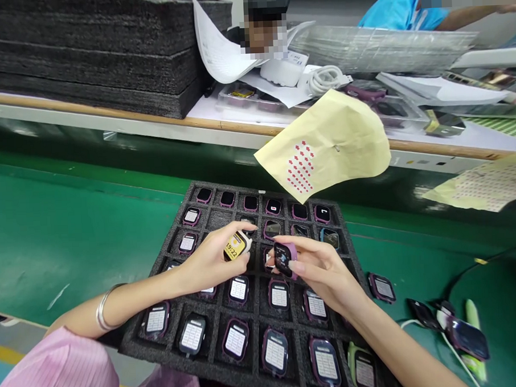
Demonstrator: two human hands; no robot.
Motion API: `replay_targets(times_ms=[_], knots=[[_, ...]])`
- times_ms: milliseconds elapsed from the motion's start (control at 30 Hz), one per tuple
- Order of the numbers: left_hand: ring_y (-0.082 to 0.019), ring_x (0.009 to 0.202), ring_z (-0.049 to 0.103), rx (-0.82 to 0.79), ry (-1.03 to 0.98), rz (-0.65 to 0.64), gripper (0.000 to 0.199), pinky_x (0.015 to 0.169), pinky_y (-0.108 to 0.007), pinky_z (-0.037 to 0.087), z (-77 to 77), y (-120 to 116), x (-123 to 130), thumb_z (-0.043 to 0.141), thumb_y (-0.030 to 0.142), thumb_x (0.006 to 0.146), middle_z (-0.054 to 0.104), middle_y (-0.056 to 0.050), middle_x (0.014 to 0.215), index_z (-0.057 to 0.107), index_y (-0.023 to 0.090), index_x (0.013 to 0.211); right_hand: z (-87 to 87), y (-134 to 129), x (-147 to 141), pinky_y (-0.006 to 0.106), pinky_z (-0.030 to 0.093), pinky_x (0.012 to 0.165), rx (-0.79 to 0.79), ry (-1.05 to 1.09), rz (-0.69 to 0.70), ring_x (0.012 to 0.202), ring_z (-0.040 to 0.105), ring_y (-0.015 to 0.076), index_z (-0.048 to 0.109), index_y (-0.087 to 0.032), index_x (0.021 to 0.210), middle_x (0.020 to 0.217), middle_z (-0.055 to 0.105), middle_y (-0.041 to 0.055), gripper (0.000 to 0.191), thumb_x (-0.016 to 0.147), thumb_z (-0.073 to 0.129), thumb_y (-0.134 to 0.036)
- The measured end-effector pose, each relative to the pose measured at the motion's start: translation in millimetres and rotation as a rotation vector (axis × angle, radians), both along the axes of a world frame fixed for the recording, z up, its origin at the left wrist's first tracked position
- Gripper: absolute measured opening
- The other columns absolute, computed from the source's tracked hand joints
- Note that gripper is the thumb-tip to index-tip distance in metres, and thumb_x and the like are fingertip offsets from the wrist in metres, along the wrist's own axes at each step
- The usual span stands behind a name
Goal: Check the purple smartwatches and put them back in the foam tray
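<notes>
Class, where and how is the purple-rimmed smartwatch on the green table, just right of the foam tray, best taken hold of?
Probably by opposite sides of its purple rim, from above: the smartwatch lies flat, screen up, on the table.

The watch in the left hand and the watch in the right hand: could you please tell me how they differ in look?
Screen: the left watch shows a mostly yellow display reading 19:22, while the right watch shows a mostly dark one.
Case: the left watch has a pale edge; the right watch has a purple one.
Shared: both have lit screens and are held above the black tray.
</notes>
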State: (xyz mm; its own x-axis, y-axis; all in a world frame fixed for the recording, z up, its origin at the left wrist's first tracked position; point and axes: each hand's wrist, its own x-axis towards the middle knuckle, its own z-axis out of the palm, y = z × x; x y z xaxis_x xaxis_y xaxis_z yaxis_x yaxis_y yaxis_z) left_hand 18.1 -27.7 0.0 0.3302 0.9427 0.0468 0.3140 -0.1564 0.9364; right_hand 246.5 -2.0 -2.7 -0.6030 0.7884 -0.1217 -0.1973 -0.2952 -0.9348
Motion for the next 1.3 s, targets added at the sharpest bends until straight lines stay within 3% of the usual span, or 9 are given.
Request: replay_targets(times_ms=[200, 300, 433, 533, 667, 800, 1033, 1300], knots=[[-0.011, 0.068, 0.049, 0.050, -0.046, 0.015, 0.043, 0.061, -0.021, 0.040, 8.5, -11, -3, 0.054, 0.021, 0.085, 0.053, 0.001, 0.084, 0.043, 0.021, 0.127, 23.0, -13, 5, 0.042, 0.055, 0.080, 0.054, 0.038, -0.005, 0.088, 0.068, 0.0298, 0.072, -0.026, 0.109, 0.094, 0.072, 0.0085, 0.035, 0.075, 0.079, -0.029], [-0.012, 0.068, 0.050, 0.041, -0.018, 0.014, 0.040, 0.062, -0.021, 0.041, 9.1, -12, -4, 0.054, 0.018, 0.084, 0.054, 0.001, 0.084, 0.046, 0.022, 0.124, 26.4, -13, 6, 0.044, 0.055, 0.082, 0.042, 0.005, -0.040, 0.089, 0.068, 0.0302, 0.073, -0.026, 0.106, 0.096, 0.072, 0.0081, 0.033, 0.074, 0.080, -0.027], [-0.016, 0.088, 0.057, -0.057, -0.072, 0.014, 0.050, 0.076, -0.026, 0.047, 1.3, -4, -2, 0.058, 0.023, 0.084, 0.058, -0.004, 0.104, 0.039, 0.022, 0.130, 10.9, -3, 1, 0.045, 0.050, 0.092, -0.010, -0.058, -0.012, 0.100, 0.066, 0.0283, 0.067, -0.024, 0.116, 0.102, 0.072, 0.0089, 0.035, 0.082, 0.074, -0.028], [-0.016, 0.088, 0.059, -0.240, -0.236, -0.024, 0.061, 0.074, -0.029, 0.051, -6.9, 5, 0, 0.063, 0.023, 0.080, 0.058, -0.006, 0.108, 0.033, 0.020, 0.134, -3.1, 4, -3, 0.050, 0.045, 0.099, -0.103, -0.062, 0.006, 0.109, 0.062, 0.0287, 0.062, -0.022, 0.122, 0.112, 0.069, 0.0110, 0.041, 0.083, 0.073, -0.032], [-0.013, 0.074, 0.059, -0.429, -0.396, 0.050, 0.049, 0.070, -0.030, 0.054, -9.9, 13, 2, 0.063, 0.017, 0.075, 0.059, -0.003, 0.095, 0.044, 0.016, 0.120, -9.2, 6, -3, 0.052, 0.043, 0.101, -0.187, -0.032, -0.016, 0.110, 0.061, 0.0294, 0.060, -0.019, 0.123, 0.116, 0.067, 0.0141, 0.041, 0.086, 0.070, -0.031], [-0.016, 0.087, 0.060, -0.499, -0.512, 0.102, 0.035, 0.076, -0.035, 0.056, -7.3, 15, 2, 0.056, 0.014, 0.076, 0.062, -0.006, 0.096, 0.050, 0.015, 0.111, -10.4, 5, -1, 0.052, 0.044, 0.099, -0.149, -0.002, -0.061, 0.109, 0.062, 0.0306, 0.057, -0.019, 0.127, 0.116, 0.067, 0.0141, 0.045, 0.085, 0.069, -0.029], [-0.015, 0.088, 0.059, -0.379, -0.488, -0.007, 0.039, 0.079, -0.036, 0.056, -13.8, 10, 3, 0.055, 0.015, 0.079, 0.060, -0.004, 0.096, 0.047, 0.018, 0.116, -12.1, -1, -4, 0.049, 0.049, 0.095, -0.020, -0.090, -0.082, 0.105, 0.065, 0.0298, 0.055, -0.022, 0.129, 0.114, 0.068, 0.0111, 0.049, 0.082, 0.071, -0.026], [-0.015, 0.091, 0.059, -0.356, -0.481, -0.063, 0.036, 0.079, -0.032, 0.056, -11.5, 5, 5, 0.052, 0.014, 0.083, 0.058, -0.004, 0.102, 0.044, 0.018, 0.117, -10.3, -6, -3, 0.046, 0.048, 0.097, 0.082, -0.137, -0.107, 0.102, 0.066, 0.0272, 0.057, -0.025, 0.128, 0.113, 0.069, 0.0071, 0.043, 0.085, 0.068, -0.025]])
